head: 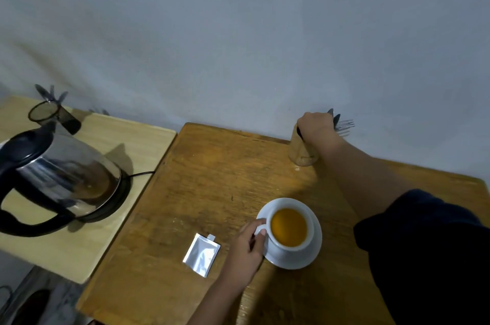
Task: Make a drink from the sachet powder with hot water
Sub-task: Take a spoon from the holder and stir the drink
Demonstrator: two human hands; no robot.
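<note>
Closest to my view is a dark sleeve [429, 253] on the right arm, which stretches away across a brown wooden table [212, 178]. At the end of that arm, the right hand [315, 125] is curled over the top of a wooden holder [302, 152] standing at the table's far edge by the grey wall [238, 33]. The fingers are closed around cutlery handles; fork tines [344, 124] and spoon tips stick out past the knuckles. I cannot tell which piece the hand is gripping.

Nearer to me, the left hand [248, 245] pinches the handle of a white cup [289, 229] between thumb and fingers. The cup sits on a white saucer [294, 258] and holds an orange-brown drink. Just to the left of that hand, a silver sachet [201, 255] lies flat on the table, its top corner torn open.

To the left stands a separate, paler wooden table [87, 232]. On it, a steel kettle [63, 178] with a black handle rests on its base, a black cord trailing from it. Behind the kettle is a dark mesh cup [50, 116] with cutlery in it.
</note>
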